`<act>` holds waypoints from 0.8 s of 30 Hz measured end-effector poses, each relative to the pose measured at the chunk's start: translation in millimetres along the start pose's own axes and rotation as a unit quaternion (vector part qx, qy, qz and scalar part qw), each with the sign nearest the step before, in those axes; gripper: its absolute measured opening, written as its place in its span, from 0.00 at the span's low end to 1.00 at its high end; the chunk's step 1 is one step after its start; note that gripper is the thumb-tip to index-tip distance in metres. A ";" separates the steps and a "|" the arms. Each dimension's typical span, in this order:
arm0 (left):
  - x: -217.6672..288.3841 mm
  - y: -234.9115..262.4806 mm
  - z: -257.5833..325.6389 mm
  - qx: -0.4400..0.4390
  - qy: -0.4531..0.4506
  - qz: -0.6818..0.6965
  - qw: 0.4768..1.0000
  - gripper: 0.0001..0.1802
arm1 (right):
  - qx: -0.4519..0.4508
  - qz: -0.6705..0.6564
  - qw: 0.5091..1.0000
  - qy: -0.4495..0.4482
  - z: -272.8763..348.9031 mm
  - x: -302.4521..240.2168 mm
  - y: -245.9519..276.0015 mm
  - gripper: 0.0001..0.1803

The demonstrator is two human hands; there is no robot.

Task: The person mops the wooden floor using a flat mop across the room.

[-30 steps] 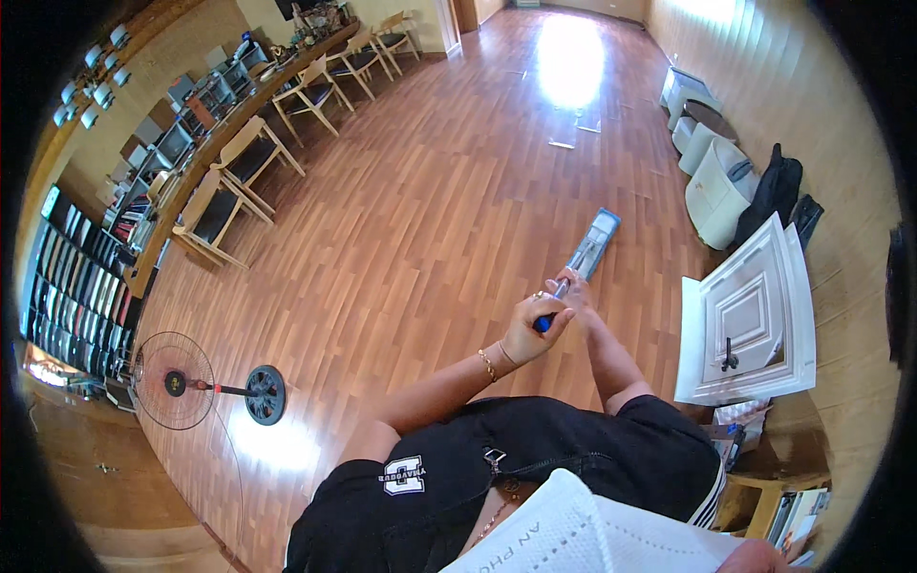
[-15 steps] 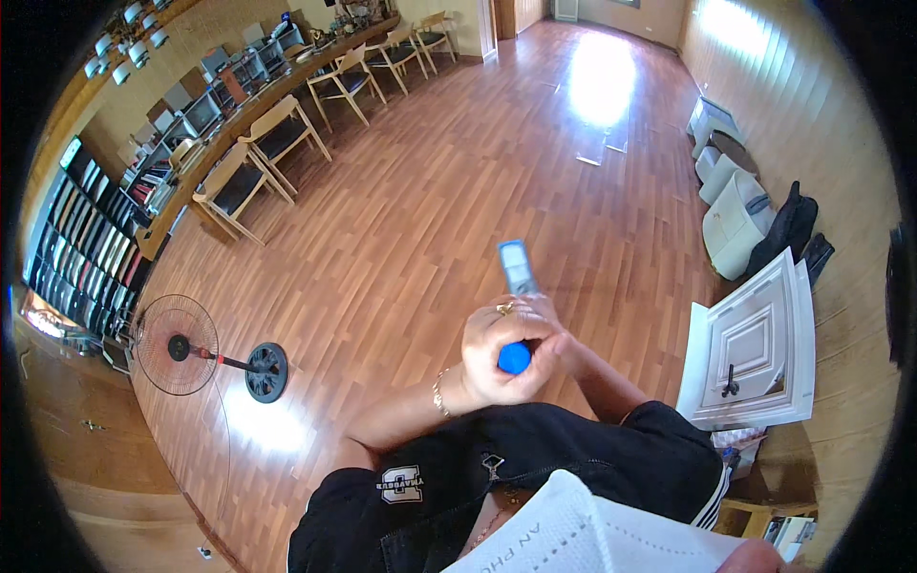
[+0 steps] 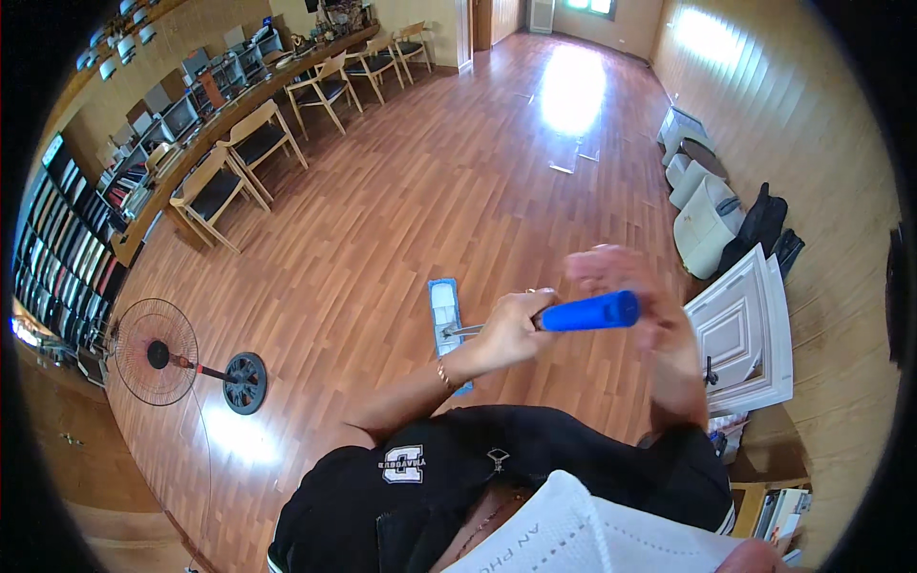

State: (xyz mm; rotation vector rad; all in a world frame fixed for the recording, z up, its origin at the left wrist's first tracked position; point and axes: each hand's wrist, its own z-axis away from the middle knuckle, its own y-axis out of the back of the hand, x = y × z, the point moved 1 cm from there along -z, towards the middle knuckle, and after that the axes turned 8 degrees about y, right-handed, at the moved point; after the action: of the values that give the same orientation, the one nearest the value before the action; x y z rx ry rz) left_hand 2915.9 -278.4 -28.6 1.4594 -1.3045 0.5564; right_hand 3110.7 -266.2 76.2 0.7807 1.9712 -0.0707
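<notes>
One flat mop [image 3: 449, 320] is in use: its blue-edged rectangular head lies flat on the wooden floor [image 3: 401, 210] just in front of the person, and its metal shaft rises steeply to one blue handle grip [image 3: 585, 311]. Two hands are on it. The left hand [image 3: 506, 329] is clamped around the shaft just below the blue grip, fingers wrapped fully. The right hand [image 3: 626, 301] sits at the upper end of the blue grip and is motion-blurred; whether its fingers are closed around the grip cannot be told. One standing fan [image 3: 153, 351] with a round base lies tipped on the floor to the person's left, well apart from the mop head. Five wooden chairs [image 3: 218, 191] can be counted along the long counter [image 3: 239, 105] on the left wall, with shelving behind. On the right, one white panelled door leaf [image 3: 740, 334] leans against the wall, near the right forearm; beyond it stand white bins [image 3: 702, 224] and a dark bag [image 3: 759, 224]. The floor between mop head and chairs carries only sunlit patches.
</notes>
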 end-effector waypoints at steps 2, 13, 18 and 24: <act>-50.8 -12.9 -3.2 -0.042 0.069 0.008 0.997 0.12 | 0.116 0.122 0.984 0.055 -8.9 -31.8 -12.6 0.29; -170.0 -42.6 22.7 -0.127 0.142 -0.002 0.982 0.17 | 0.226 0.392 0.870 0.194 -16.0 -22.9 -43.3 0.21; -166.2 -31.0 52.5 -0.038 0.117 -0.077 0.989 0.09 | 0.177 0.383 0.874 0.240 -33.5 -24.5 -60.8 0.25; -140.2 -1.4 104.7 0.076 0.215 -0.108 0.968 0.07 | 0.102 0.304 0.902 0.289 -62.8 -18.0 -69.2 0.26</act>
State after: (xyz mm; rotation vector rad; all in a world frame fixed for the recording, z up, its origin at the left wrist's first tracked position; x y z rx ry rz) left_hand 2845.2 -313.3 -184.8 1.4791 -0.7664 0.7887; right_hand 3029.8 -307.2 105.1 1.6777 2.1796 0.3725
